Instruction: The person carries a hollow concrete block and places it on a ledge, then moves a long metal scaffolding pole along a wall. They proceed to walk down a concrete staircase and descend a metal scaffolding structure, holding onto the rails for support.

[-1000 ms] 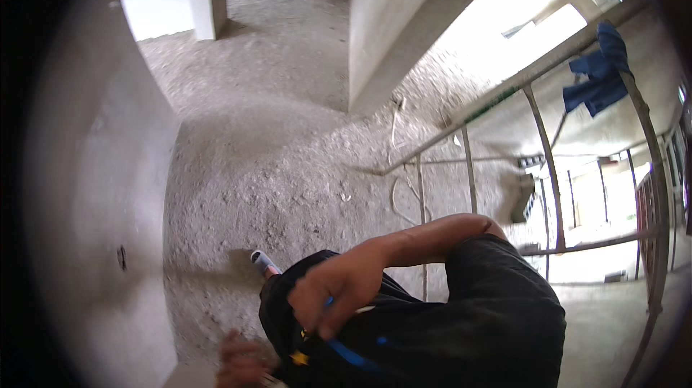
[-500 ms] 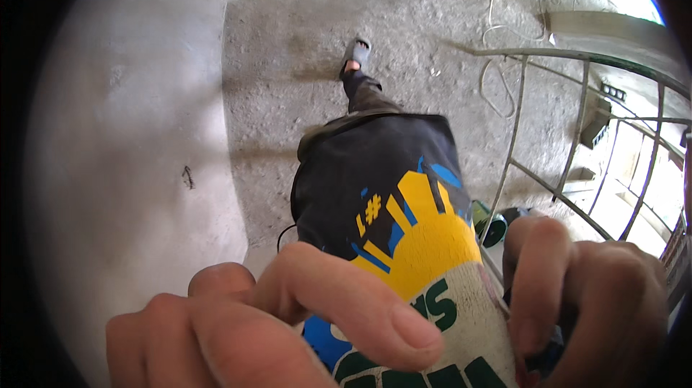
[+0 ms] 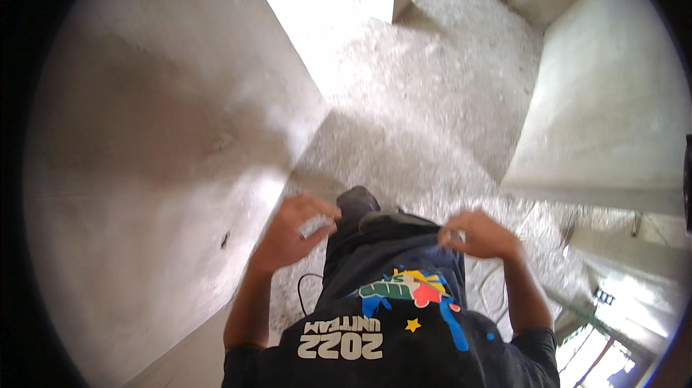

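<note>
My left hand (image 3: pixel 297 233) is held out in front of my left hip. Its fingers curve, with a gap between them and the thumb, and nothing is in it. On the other side, my right hand (image 3: pixel 479 235) hovers by the right edge of my black T-shirt (image 3: pixel 404 316), fingers loosely bent and apart, holding nothing I can see. The shirt carries a yellow, blue, red and green print and pale lettering. Below its hem are dark trousers (image 3: pixel 358 204). A thin black cord (image 3: pixel 301 291) loops out at my left side.
A bare plastered wall (image 3: pixel 166 135) rises along the left. Rough concrete floor (image 3: pixel 432 71) runs ahead toward a bright opening. A pale low wall (image 3: pixel 605 99) stands at the right, and a metal railing (image 3: pixel 577 309) with bright light behind it is at the lower right.
Both hands have dropped from close in front of the camera to hip height and moved apart. The view has turned, showing a bright opening and more floor ahead.
</note>
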### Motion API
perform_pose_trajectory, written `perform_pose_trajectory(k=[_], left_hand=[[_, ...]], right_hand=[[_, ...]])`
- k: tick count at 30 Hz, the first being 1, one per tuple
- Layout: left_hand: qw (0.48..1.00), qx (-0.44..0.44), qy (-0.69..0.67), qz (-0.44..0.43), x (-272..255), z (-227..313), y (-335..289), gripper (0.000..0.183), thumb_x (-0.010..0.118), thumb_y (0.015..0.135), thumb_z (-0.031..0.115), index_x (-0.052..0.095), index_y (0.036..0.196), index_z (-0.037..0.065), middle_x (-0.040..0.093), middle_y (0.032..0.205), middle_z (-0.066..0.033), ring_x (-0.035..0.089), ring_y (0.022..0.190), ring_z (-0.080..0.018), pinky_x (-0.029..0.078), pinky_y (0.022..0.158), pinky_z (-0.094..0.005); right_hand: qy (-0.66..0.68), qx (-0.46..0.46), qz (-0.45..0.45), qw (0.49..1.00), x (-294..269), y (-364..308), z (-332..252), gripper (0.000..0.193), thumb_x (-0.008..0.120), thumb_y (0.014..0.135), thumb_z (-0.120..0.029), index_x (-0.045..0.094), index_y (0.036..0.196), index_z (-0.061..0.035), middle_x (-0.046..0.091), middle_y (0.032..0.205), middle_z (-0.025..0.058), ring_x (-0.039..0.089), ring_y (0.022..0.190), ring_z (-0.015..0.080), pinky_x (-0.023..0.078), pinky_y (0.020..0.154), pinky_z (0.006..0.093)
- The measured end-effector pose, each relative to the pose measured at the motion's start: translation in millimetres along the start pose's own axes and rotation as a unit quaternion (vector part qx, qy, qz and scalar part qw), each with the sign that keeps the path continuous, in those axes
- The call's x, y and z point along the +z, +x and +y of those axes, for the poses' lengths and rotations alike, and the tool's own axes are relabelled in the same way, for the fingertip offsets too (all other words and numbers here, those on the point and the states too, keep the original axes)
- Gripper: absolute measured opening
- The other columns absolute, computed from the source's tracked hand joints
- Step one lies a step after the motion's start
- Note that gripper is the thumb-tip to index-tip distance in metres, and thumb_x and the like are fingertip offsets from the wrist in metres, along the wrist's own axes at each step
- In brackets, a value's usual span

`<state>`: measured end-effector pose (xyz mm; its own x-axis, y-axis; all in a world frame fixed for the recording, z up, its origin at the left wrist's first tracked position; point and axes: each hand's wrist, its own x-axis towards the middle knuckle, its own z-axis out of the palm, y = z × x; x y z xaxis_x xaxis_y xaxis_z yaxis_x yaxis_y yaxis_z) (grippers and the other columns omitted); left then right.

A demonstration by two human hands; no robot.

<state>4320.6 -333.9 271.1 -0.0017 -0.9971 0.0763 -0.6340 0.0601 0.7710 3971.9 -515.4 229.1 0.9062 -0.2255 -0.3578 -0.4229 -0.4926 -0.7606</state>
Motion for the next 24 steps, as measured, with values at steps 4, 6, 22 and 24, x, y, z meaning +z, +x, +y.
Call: perform_pose_trajectory(k=[4, 6, 22, 24], left_hand=[[0.977, -0.039, -0.037, -0.208, 38.6, -95.8, 64.2, 0.014, 0.075, 0.081, 0.015, 0.072, 0.094, 0.012, 0.071, 0.09, -0.006, 0.067, 0.091, -0.0272, 0.049, 0.086, -0.0406], [0.969, -0.022, -0.027, -0.243, 43.4, -124.1, 107.1, 0.012, 0.074, 0.081, 0.017, 0.071, 0.091, 0.012, 0.07, 0.089, -0.0062, 0.066, 0.09, -0.0274, 0.049, 0.085, -0.04], [0.998, -0.07, -0.005, -0.001, -195.9, -234.5, 542.0, 0.038, 0.062, 0.096, 0.025, 0.056, 0.13, 0.009, 0.056, 0.127, -0.015, 0.057, 0.116, -0.0301, 0.046, 0.098, -0.0422], [0.993, -0.098, -0.034, 0.048, -207.5, -242.2, 570.7, 0.041, 0.064, 0.096, 0.024, 0.053, 0.133, 0.008, 0.056, 0.127, -0.0149, 0.061, 0.113, -0.0291, 0.05, 0.094, -0.0384]], right_hand=[[0.027, 0.078, -0.229, 0.97, -45.1, 63.7, 78.8, 0.023, 0.071, 0.084, -0.021, 0.07, 0.103, -0.0069, 0.071, 0.1, 0.0106, 0.068, 0.093, 0.0245, 0.053, 0.083, 0.0359], [0.044, 0.057, -0.171, 0.983, -85.2, 101.6, 107.9, 0.022, 0.071, 0.084, -0.017, 0.07, 0.103, -0.0056, 0.068, 0.108, 0.0117, 0.067, 0.097, 0.0246, 0.053, 0.086, 0.0353], [0.022, 0.345, 0.205, 0.916, -415.7, 404.3, 196.8, 0.035, 0.064, 0.09, -0.025, 0.064, 0.117, -0.0026, 0.059, 0.125, 0.0161, 0.063, 0.106, 0.0297, 0.049, 0.091, 0.039], [0.011, 0.351, 0.149, 0.924, -444.3, 446.3, 231.5, 0.038, 0.064, 0.09, -0.027, 0.064, 0.12, -0.0031, 0.058, 0.13, 0.0169, 0.062, 0.11, 0.031, 0.048, 0.094, 0.0395]])
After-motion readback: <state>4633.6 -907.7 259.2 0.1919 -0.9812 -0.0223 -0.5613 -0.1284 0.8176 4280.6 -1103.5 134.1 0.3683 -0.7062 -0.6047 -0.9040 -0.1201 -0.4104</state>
